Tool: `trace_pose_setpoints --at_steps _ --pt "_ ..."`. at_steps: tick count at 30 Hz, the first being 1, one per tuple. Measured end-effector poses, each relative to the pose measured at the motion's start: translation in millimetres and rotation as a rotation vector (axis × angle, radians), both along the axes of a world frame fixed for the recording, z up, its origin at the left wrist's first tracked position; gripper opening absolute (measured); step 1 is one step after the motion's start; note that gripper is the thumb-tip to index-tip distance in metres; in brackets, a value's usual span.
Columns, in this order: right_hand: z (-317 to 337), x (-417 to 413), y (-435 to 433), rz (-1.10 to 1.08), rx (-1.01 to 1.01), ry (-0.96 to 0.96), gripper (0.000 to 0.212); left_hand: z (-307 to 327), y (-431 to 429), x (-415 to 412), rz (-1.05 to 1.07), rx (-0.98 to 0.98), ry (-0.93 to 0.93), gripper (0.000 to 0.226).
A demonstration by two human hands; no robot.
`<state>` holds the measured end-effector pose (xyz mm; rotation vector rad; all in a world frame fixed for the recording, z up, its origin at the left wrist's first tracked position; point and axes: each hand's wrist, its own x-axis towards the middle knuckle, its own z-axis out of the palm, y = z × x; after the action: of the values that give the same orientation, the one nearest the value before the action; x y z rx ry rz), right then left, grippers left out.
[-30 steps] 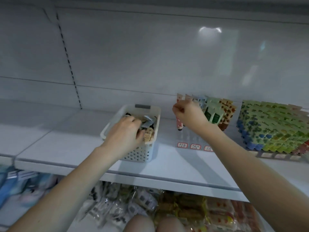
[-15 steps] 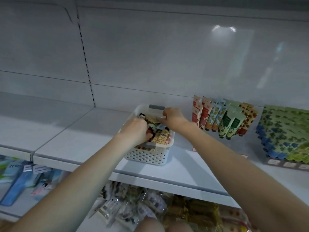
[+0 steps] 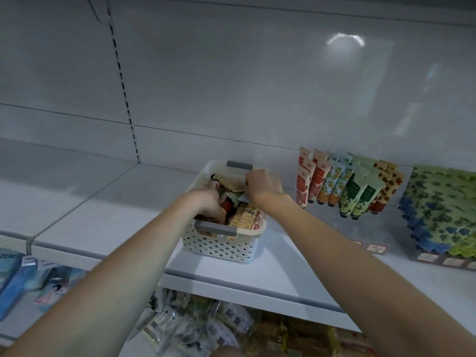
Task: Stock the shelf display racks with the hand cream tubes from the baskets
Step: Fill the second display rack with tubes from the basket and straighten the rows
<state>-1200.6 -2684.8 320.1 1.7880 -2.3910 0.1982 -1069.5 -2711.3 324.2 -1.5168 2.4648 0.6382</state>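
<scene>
- left hand (image 3: 210, 204) is deep in the basket (image 3: 219, 248) of tubes (image 3: 243, 217); grip hidden.
- right hand (image 3: 262, 184) curls over the basket's far side; grip hidden.
- rack (image 3: 360, 228) stands right of basket.

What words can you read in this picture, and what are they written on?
"ZERO": on the blue box at the bottom left.
Standing tubes: print too small to read.
Tube in the basket: barcode and print, too blurred to read.
Price tags: too blurred to read.
</scene>
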Motion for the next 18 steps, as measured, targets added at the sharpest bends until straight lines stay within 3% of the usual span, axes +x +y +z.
trace_pose_setpoints --at_steps 5,8,18 --pt "11 -4 7 0.003 -0.109 -0.091 0.026 -7 5 -7 0.043 -0.122 0.015 0.022" --pt "22 -14 17 0.042 -0.181 -0.228 0.028 -8 4 -6 0.068 -0.221 0.091 0.022" --pt "60 -42 73 0.140 -0.668 -0.750 0.019 19 29 15 0.380 -0.162 1.033 0.017"
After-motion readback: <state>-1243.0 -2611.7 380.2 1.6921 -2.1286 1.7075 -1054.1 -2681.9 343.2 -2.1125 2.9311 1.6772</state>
